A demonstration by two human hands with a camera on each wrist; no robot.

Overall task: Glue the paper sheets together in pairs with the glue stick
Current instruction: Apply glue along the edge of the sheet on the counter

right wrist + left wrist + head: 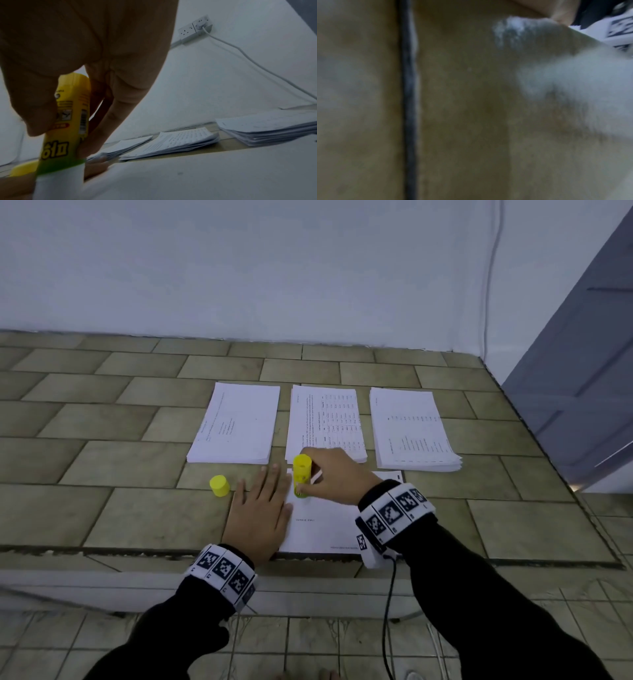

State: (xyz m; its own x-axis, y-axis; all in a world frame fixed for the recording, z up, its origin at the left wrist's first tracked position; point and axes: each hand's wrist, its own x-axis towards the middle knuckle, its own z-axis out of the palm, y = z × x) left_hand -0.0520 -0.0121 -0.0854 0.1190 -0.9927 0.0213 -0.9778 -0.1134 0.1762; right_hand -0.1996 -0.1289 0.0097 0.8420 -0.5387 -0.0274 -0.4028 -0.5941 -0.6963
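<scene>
A yellow glue stick (302, 474) (68, 121) stands tip-down on a single paper sheet (329, 525) (205, 175) near the table's front edge. My right hand (330, 475) grips the glue stick, fingers and thumb curled round its barrel. My left hand (260, 508) lies flat with straight fingers on the sheet's left edge. The yellow cap (219, 485) (24, 169) stands on the table left of that hand. The left wrist view is blurred and shows only table surface.
Three stacks of printed sheets lie in a row behind: left (236, 424), middle (325, 419), right (412, 429). The tiled table (102, 508) ends at a front edge by my wrists. A wall socket (195, 29) with a cable sits on the wall.
</scene>
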